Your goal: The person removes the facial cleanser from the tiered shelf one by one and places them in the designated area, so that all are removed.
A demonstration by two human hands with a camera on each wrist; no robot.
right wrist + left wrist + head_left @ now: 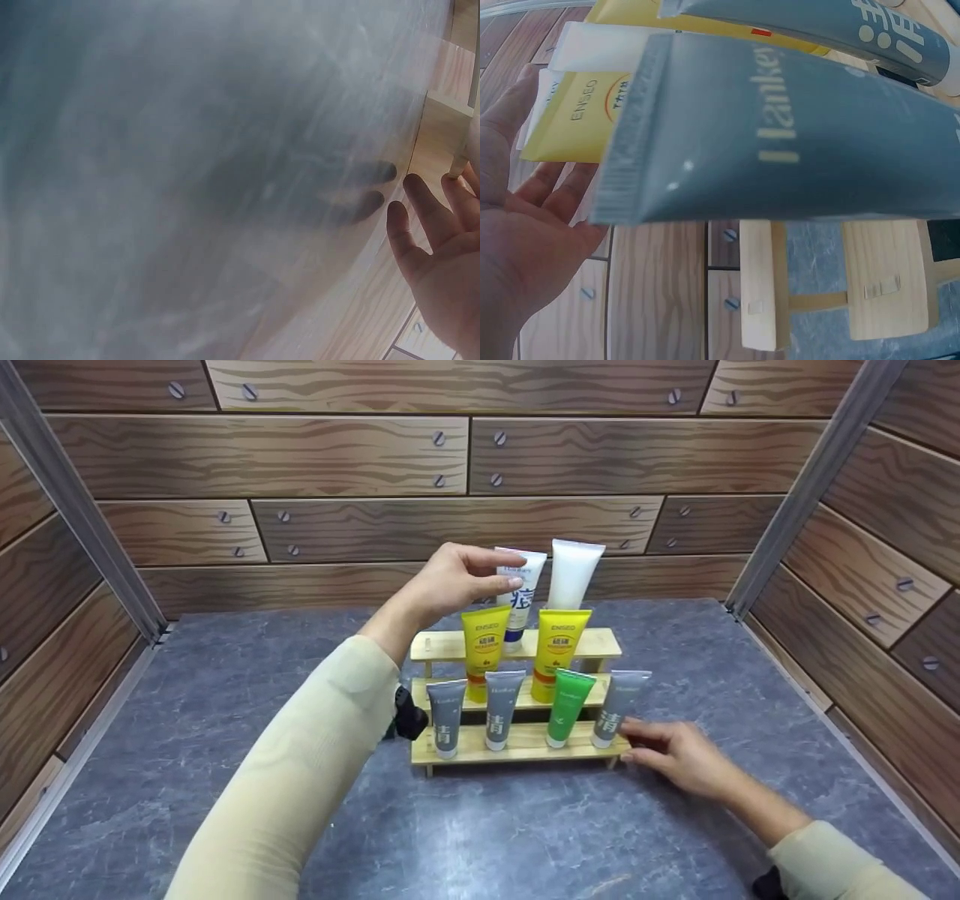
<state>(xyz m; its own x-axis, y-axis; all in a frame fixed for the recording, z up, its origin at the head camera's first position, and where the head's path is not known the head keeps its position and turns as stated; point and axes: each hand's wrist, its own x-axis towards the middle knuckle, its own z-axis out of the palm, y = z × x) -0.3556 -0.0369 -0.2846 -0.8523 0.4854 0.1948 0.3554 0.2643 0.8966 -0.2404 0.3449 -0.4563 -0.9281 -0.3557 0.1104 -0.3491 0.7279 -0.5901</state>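
My left hand (457, 577) is at the upper end of a white tube with blue lettering (521, 607), thumb and index apart; contact cannot be told. That tube stands on the top tier of a wooden stand (517, 754), beside a plain white tube (574, 574). Two yellow tubes (484, 641) are on the middle tier. Along the bottom tier stand grey tubes (448, 712) and a green tube (571, 701). With thumb and fingertips, my right hand (686, 757) holds the stand's lower right end, close to the rightmost grey tube (622, 701).
Under the stand lies a grey marbled tabletop (465, 840). Wood-plank walls (360, 457) enclose the back and sides, with metal posts (814, 472) at the corners. In the left wrist view, a near grey tube (780, 150) covers much of the frame.
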